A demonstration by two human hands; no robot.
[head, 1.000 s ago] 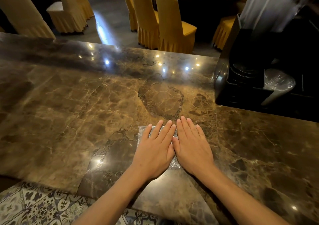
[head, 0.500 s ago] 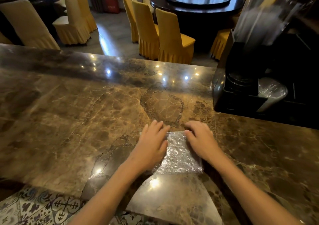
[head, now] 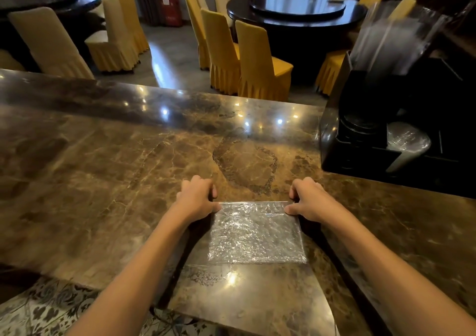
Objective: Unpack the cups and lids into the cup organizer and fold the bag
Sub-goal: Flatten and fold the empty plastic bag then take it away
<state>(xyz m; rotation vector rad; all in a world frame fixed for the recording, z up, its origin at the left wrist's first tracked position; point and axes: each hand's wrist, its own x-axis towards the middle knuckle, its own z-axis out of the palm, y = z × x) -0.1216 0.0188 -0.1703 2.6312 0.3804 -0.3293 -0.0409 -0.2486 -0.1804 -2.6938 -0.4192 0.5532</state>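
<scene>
Both hands pinch the far corners of the folded plastic bag (head: 256, 234), left hand (head: 197, 198) and right hand (head: 310, 199) with fingers curled shut on it. Clear and crinkled, it lies flat on the brown marble worktop (head: 103, 168); the black cup organizer (head: 401, 129) stands at right, yellow-covered chairs (head: 257, 60) beyond.

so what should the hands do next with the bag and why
Probably fold the far edge toward the near edge. The bag lies flat on the counter, the left hand and right hand pinch its far corners, and the cups already sit in the organizer.
</scene>
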